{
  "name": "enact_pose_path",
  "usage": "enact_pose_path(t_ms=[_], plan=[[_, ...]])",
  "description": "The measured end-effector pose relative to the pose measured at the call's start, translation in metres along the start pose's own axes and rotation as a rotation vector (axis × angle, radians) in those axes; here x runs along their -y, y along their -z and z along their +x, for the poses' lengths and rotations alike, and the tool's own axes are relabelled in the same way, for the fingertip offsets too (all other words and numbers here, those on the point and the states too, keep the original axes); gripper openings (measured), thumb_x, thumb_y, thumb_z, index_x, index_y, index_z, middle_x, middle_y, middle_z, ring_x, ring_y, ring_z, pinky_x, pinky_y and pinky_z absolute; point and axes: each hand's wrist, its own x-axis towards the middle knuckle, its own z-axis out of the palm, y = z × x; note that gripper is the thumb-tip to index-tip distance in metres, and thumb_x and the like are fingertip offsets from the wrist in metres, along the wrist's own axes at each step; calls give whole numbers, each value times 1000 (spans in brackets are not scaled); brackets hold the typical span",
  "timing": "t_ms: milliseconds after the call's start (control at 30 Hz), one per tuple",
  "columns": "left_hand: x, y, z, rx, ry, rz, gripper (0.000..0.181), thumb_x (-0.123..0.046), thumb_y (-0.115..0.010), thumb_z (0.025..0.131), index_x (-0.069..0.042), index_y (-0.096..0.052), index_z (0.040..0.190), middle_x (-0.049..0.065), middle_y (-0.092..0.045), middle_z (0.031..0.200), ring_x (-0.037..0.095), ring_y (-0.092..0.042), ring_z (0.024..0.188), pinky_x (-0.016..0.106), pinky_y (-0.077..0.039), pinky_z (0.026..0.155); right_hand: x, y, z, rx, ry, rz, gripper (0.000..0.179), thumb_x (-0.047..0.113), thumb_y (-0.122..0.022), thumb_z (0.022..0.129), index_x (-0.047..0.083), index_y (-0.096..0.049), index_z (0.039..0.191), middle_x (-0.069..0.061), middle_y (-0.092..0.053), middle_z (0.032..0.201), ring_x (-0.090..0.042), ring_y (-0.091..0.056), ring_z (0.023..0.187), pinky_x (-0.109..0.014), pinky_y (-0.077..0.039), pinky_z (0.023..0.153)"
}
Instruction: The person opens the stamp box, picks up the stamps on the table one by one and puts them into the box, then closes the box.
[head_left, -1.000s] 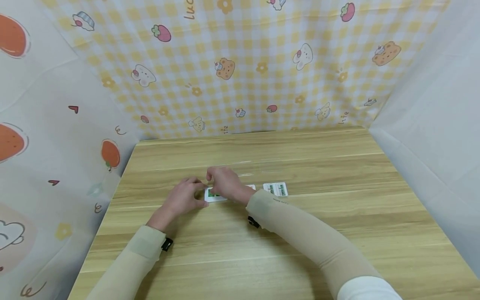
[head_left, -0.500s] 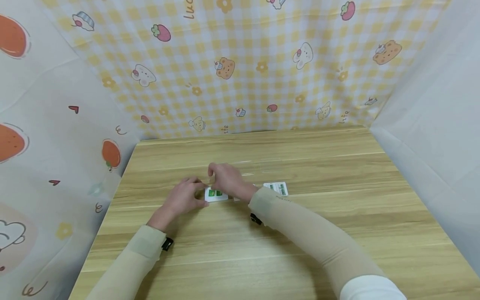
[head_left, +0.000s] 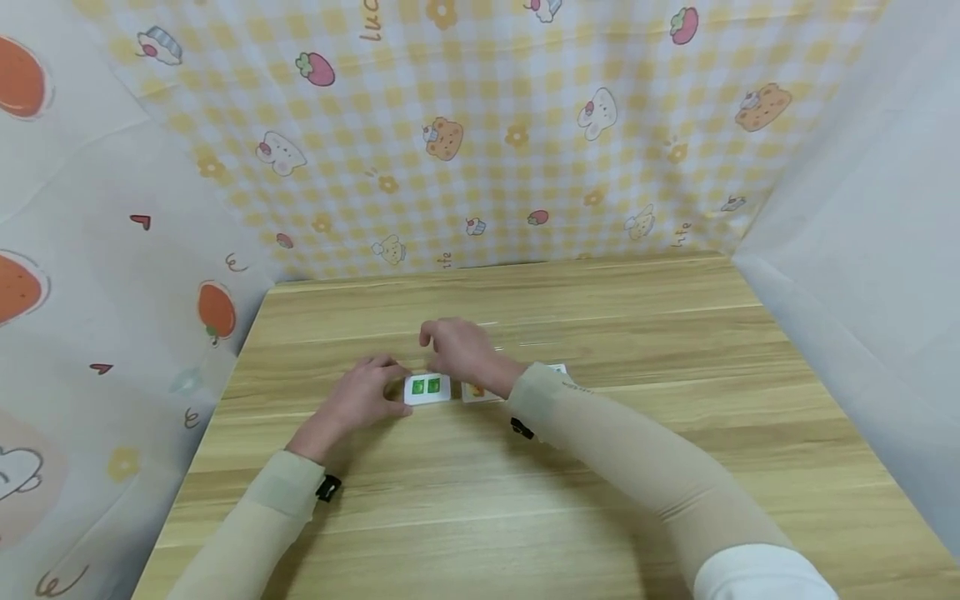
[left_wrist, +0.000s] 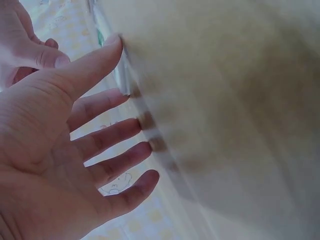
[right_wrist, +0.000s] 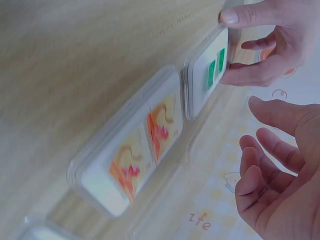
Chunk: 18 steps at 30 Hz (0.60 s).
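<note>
At its left end, my left hand (head_left: pixel 358 396) pinches a flat white case (head_left: pixel 427 389) with two green pictures, thumb on the near edge and index finger on the far edge. The other left fingers (left_wrist: pixel 107 135) are spread in the left wrist view. Above and beyond that case hovers my right hand (head_left: pixel 461 352), fingers loosely bent, holding nothing. Just right of the case lies a similar clear-edged case (right_wrist: pixel 130 145) with two orange-and-yellow pictures, partly hidden by my right wrist in the head view.
A third case (head_left: pixel 559 369) lies farther right, mostly covered by the right forearm. Thin transparent plastic pieces (head_left: pixel 538 331) lie in a row behind the cases on the wooden table (head_left: pixel 480 517). A yellow checked cloth (head_left: pixel 517 175) hangs at the back.
My right hand has drawn off the green-pictured case, away and slightly right, uncovering its pictures. My left hand keeps its grip in place. The head view has shifted slightly.
</note>
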Motion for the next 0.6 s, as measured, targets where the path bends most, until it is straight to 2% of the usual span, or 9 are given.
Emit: enact_pose_path(t_ms=[167, 267, 333, 467, 533, 600], plan=[[2, 12, 3, 71, 8, -89, 65, -41, -76, 71, -14, -54, 126, 4, -51, 121, 24, -49, 104, 45, -42, 84, -4, 8, 0, 3, -31, -25, 27, 24, -71, 77, 16, -64, 102, 7, -56, 81, -8, -50, 71, -23, -43, 54], [1, 23, 8, 78, 13, -112, 64, -39, -73, 74, -13, -52, 128, 6, -51, 125, 25, -51, 106, 46, -42, 85, -9, 14, 1, 16, -51, -48, 25, 24, -70, 78, 16, -64, 101, 8, -56, 81, -8, -50, 72, -24, -42, 56], [0, 29, 12, 57, 14, -101, 60, -40, -70, 77, -13, -52, 127, 6, -52, 124, 27, -53, 105, 47, -43, 82, -13, 17, 3, 24, -47, -58, 25, 25, -69, 79, 15, -65, 102, 8, -56, 82, -9, -51, 72, -24, -43, 58], [-1, 40, 21, -32, 16, -64, 55, -45, -67, 78, -14, -57, 122, 6, -55, 123, 28, -54, 105, 47, -44, 82, -21, 22, 8, 25, -25, -77, 22, 25, -66, 82, 14, -66, 101, 6, -60, 87, -8, -52, 74, -24, -44, 61], [0, 42, 27, -74, 16, -57, 53, -43, -68, 78, -12, -59, 120, 6, -56, 121, 28, -54, 105, 47, -44, 84, -24, 23, 11, 23, -22, -83, 22, 25, -66, 82, 13, -66, 100, 6, -61, 90, -8, -53, 77, -26, -45, 64], [1, 44, 32, -87, 30, -70, 50, -39, -68, 79, -11, -59, 120, 7, -55, 122, 29, -52, 109, 47, -41, 87, -28, 24, 14, 19, -21, -83, 23, 26, -66, 82, 13, -67, 101, 5, -63, 93, -10, -54, 80, -27, -45, 67]])
